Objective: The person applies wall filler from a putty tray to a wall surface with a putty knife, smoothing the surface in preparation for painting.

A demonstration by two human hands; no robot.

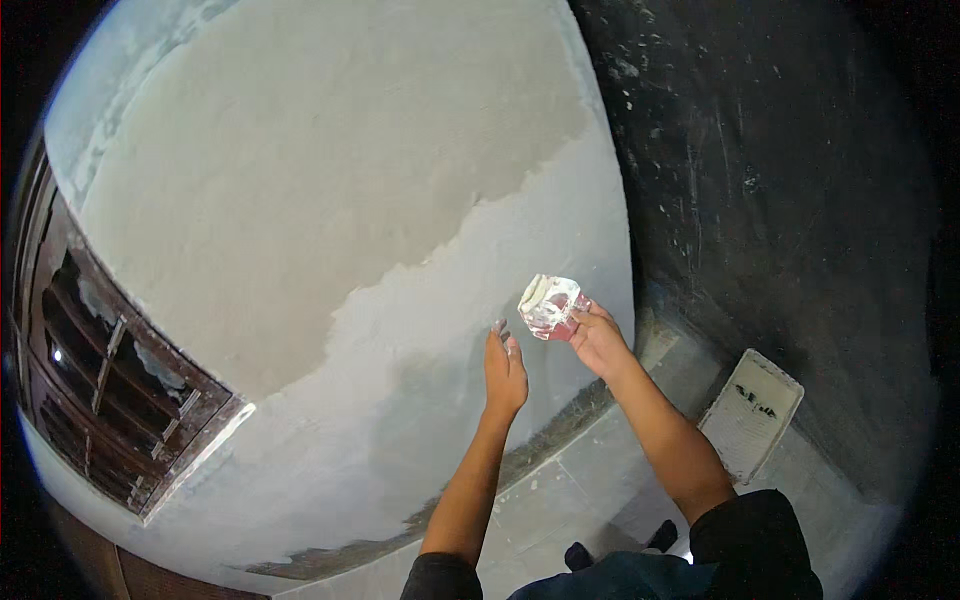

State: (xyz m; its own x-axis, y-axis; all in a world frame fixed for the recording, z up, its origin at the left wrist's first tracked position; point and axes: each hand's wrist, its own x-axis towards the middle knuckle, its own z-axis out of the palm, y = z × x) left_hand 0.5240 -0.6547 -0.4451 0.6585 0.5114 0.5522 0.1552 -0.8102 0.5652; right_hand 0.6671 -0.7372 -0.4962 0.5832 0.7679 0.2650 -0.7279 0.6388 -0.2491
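My right hand (602, 346) grips a flat red piece (554, 308) smeared with thick white paste, which looks like a small spreader; its exact kind is hard to make out. Thumb and fingers close on its right edge. Just left of it, my left hand (506, 376) is raised and holds nothing, its fingers stretched upward and apart from the red piece. Some white specks show at its fingertips. Both hands are in front of a wall (450, 290), whose upper part has a beige-grey coat with a ragged lower edge over a paler white surface.
At the left, a dark brown window frame with bars (105, 370) is set in the wall. A black wall (770, 200) rises on the right. A pale paint tray (752, 415) with dark marks lies on the grey tiled floor (545, 500) to my right. My feet show below.
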